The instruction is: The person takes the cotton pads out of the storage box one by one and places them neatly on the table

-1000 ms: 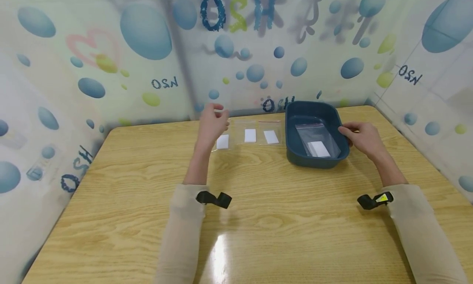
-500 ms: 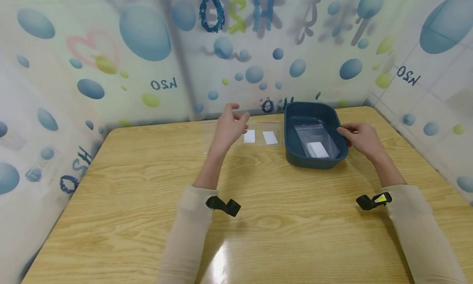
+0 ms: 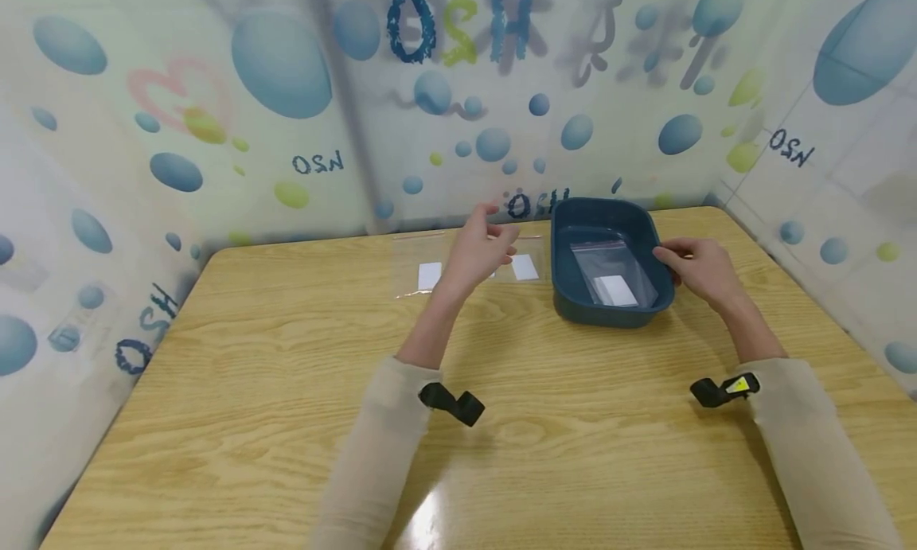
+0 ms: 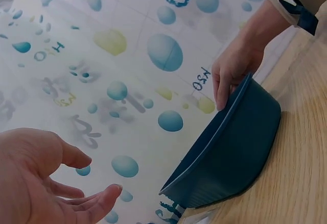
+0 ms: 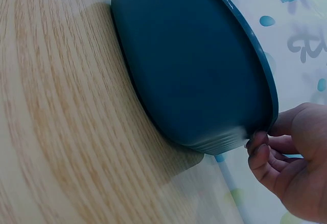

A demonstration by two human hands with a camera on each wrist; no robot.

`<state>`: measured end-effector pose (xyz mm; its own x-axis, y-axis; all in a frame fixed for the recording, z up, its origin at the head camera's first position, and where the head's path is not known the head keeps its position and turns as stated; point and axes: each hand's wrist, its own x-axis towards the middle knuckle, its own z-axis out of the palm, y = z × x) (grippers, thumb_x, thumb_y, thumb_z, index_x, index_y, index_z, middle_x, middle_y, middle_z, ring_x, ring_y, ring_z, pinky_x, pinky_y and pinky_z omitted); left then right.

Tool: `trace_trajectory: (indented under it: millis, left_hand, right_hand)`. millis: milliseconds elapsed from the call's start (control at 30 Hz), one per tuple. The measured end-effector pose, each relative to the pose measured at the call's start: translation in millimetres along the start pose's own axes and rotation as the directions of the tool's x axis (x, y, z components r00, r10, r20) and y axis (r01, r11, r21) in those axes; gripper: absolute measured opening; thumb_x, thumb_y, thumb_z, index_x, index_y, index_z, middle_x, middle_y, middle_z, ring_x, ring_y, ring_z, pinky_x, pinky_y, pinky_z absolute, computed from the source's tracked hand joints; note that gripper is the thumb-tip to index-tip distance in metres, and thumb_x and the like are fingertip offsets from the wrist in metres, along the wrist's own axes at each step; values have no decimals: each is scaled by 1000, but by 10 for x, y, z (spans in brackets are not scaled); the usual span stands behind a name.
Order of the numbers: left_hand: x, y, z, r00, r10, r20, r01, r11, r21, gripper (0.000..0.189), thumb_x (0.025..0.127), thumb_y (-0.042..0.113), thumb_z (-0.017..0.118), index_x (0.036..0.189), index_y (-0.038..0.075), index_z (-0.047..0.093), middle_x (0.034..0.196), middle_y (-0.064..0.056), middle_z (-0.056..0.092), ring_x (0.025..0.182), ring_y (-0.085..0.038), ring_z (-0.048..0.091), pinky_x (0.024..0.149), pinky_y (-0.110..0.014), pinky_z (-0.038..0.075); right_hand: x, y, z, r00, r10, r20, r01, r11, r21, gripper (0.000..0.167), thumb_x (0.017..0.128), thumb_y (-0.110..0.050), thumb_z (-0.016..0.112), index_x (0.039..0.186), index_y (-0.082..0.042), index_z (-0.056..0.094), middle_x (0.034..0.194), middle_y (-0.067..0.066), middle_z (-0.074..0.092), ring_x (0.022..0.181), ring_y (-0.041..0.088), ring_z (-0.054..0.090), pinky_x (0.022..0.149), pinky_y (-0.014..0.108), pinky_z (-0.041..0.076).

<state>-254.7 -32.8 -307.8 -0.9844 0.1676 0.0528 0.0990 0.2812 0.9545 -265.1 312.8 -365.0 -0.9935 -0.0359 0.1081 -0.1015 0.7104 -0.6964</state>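
My right hand (image 3: 705, 270) pinches the right rim of a dark blue plastic basin (image 3: 609, 315), thumb over the edge and fingers outside it. Inside the basin lies a clear zip bag (image 3: 609, 257) with white pieces in it. Above the table to the left, my left hand (image 3: 478, 251) hovers with fingers loosely bent and nothing in them. It partly hides a row of clear zip bags on the table. A white card (image 3: 430, 276) shows in the leftmost bag, and another white card (image 3: 524, 267) in the bag beside the basin. The left wrist view shows the left hand (image 4: 46, 183) apart from the basin.
The wooden table (image 3: 272, 391) meets a patterned wall covering (image 3: 286, 184) along its back edge. Another such wall rises at the right side. Black wrist cameras are strapped to both sleeves.
My left hand has moved right along the row, from over the leftmost bag to over the middle one, uncovering the left bag. The right hand and basin have stayed put.
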Motion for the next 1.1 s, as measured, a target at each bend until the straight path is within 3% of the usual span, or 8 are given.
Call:
trace_trajectory:
  millis: [167,433,633,867,1100]
  left_hand:
    - [29,70,167,999,0,49,0,1000,5,56,104,20,58,152,5,34,116,-16,64,95,-28,70,79,-29,58]
    - [44,140,441,991,-37,126,38,999,-11,55,104,24,59,151,6,37,115,-15,66,95,-26,69,87,-38,57]
    - [101,150,598,988,-57,145,50,998,49,50,104,26,59,146,2,44,113,-14,67,87,-19,70,81,-31,58]
    - [189,92,742,981,-67,184,55,996,69,42,104,20,59,138,-4,51,97,-13,68,90,-24,70,79,-28,56]
    - [236,55,863,979,-62,192,49,996,69,42,102,16,59,136,-9,52,125,-22,63,91,-26,72,82,-28,56]
  right_hand:
    - [-5,11,-3,1000,-12,-4,12,1000,-6,52,105,-35,54,129,10,60,106,25,65,66,8,59,63,27,54]
    - [-21,2,-5,1000,-16,-5,16,1000,-7,52,105,-36,55,129,10,60,103,23,66,65,8,59,62,27,54]
    - [-17,-11,-10,1000,-20,-2,20,1000,-4,52,105,-35,54,129,10,60,104,24,65,65,8,59,62,26,54]
    - [-14,6,-17,1000,-19,-1,19,1000,-12,52,105,-35,54,129,10,60,106,25,65,66,7,59,62,26,54]
    - [-13,-7,-16,1000,-16,-3,16,1000,-6,51,105,-35,55,128,10,61,103,24,66,65,7,59,62,26,54]
